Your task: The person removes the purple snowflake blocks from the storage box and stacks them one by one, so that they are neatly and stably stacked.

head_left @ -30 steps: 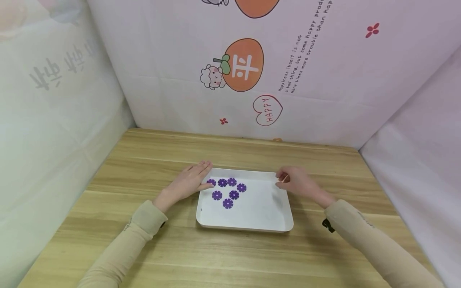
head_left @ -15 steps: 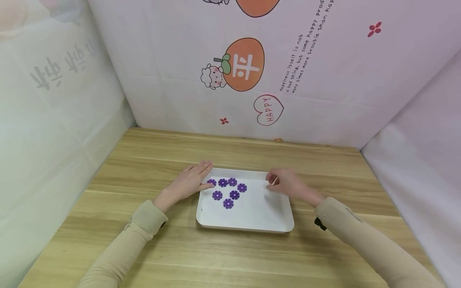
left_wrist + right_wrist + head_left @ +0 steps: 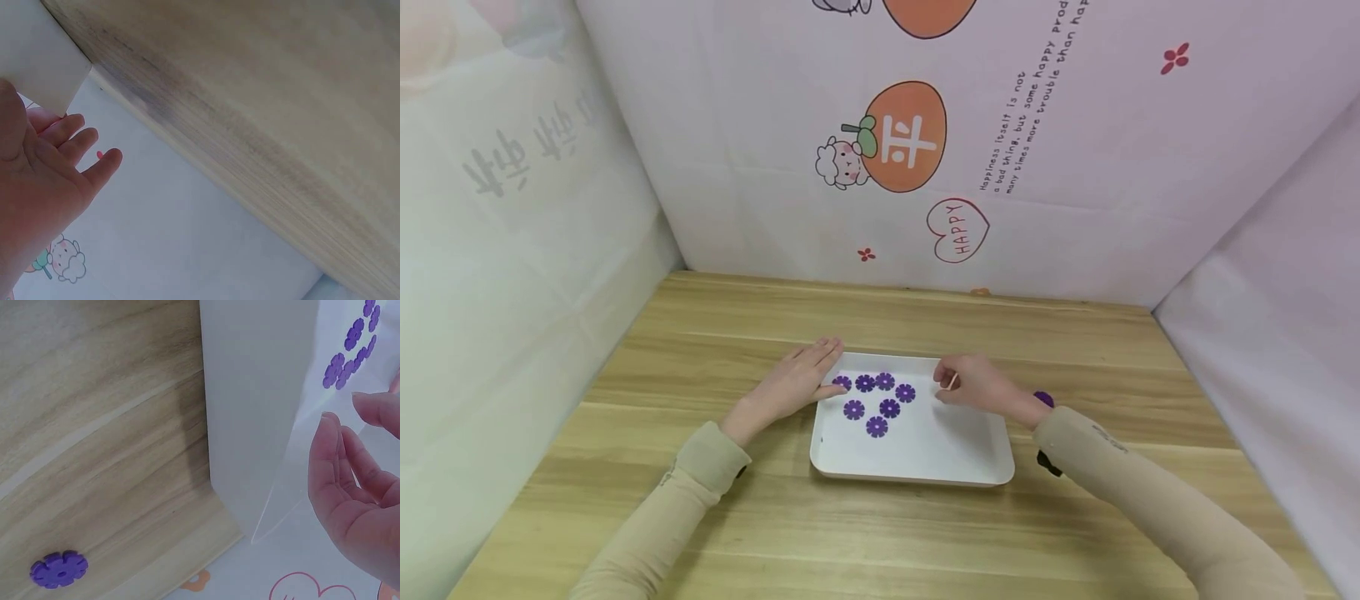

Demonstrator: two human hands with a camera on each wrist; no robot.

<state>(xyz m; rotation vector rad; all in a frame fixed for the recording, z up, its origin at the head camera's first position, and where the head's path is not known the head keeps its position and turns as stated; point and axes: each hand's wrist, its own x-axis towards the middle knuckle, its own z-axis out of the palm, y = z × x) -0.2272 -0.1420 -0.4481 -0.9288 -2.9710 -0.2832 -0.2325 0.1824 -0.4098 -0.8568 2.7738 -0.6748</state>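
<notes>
Seven discs (image 3: 890, 408) lie between the fingers of left hand (image 3: 793, 385), extended on the tray (image 3: 917, 454), presumably to steady it, and right hand (image 3: 979, 385), loosely curled, empty.

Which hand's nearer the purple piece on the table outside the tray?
Right. The right hand is over the tray, with the purple piece on the table beyond its wrist; the left hand is at the tray's left end.

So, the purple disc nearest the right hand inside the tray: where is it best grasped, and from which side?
Probably pinch the purple disc across its notched rim, from above and the right: it lies flat in the tray, that side is bare, other discs crowd its left.
</notes>
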